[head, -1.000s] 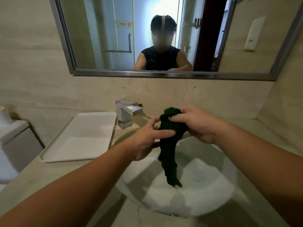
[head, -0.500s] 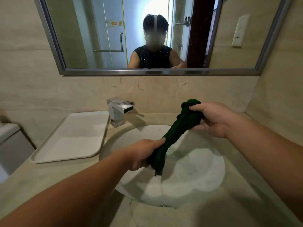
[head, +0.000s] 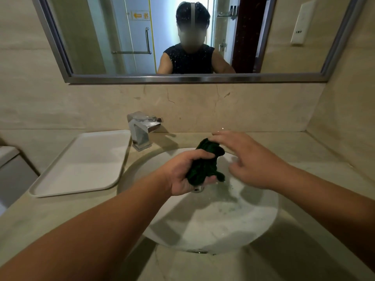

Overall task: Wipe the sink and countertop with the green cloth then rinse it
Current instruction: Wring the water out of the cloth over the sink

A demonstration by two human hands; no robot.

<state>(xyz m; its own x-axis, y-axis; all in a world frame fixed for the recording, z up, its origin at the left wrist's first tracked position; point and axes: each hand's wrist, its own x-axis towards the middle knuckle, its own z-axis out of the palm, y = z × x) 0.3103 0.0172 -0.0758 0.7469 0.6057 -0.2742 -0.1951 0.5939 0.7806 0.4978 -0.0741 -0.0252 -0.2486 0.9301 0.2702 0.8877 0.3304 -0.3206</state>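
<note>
**A:** Over the round white ceramic sink (head: 203, 226), the left hand (head: 182, 175) is clenched round the dark green cloth (head: 205, 165), which is bunched into a lumpy, twisted wad above the middle of the basin.

**B:** And the right hand (head: 251, 161)?

**A:** Spread wide, fingers loose, at three o'clock from the wad. Its fingertips (head: 216, 136) reach the top of the wad at twelve o'clock; I cannot tell whether they touch the fabric. It grips nothing.

**B:** The cloth's texture?

**A:** Ribbed, creased folds, soft and crumpled, with a short tail poking out at four o'clock below the fist. The basin under it is glossy, speckled with droplets and pale foam across its bowl.

**B:** Surroundings?

**A:** At eleven o'clock from the sink stands an angular chrome faucet (head: 142, 130), square-edged with a flat spout, mirror-bright. At nine o'clock lies a flat white rectangular plastic tray (head: 81, 163) with rounded corners and a low raised lip, just beside the faucet base. Both sit on the beige veined stone countertop (head: 60, 216), smooth and matte. Beyond, at twelve o'clock, the metal-framed wall mirror (head: 194, 79) has a brushed steel lower edge, and the stone backsplash beneath it shows thin cracks.
</note>
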